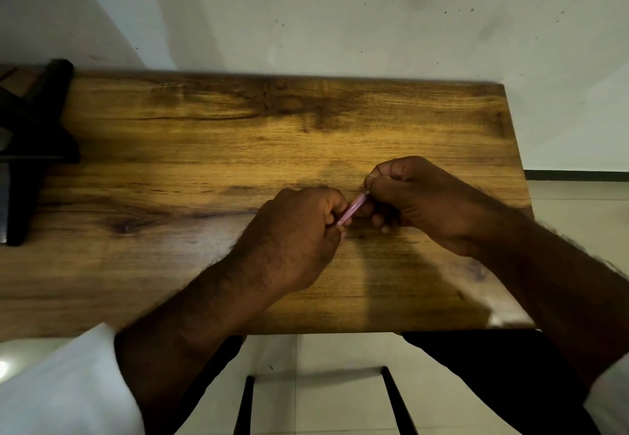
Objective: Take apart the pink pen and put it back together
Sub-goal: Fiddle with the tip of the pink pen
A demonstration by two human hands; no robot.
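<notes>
Losing a small part looks like the main risk in the head view. The pink pen (352, 211) is held over the right half of the wooden table (204, 148) with both ends buried in fingers. A tip, spring or refill coming loose could therefore drop, roll and go off the near edge unseen. A crooked twist or pull could also jam the barrel, I'd judge.

The left hand (299, 230) has its fingers curled round the lower, nearer end of the pen. The right hand (415, 199) is curled too, pinching the far, upper end. The two hands sit close together, with only a short pink stretch showing between them. Whether the pen is whole or partly apart cannot be told.
</notes>
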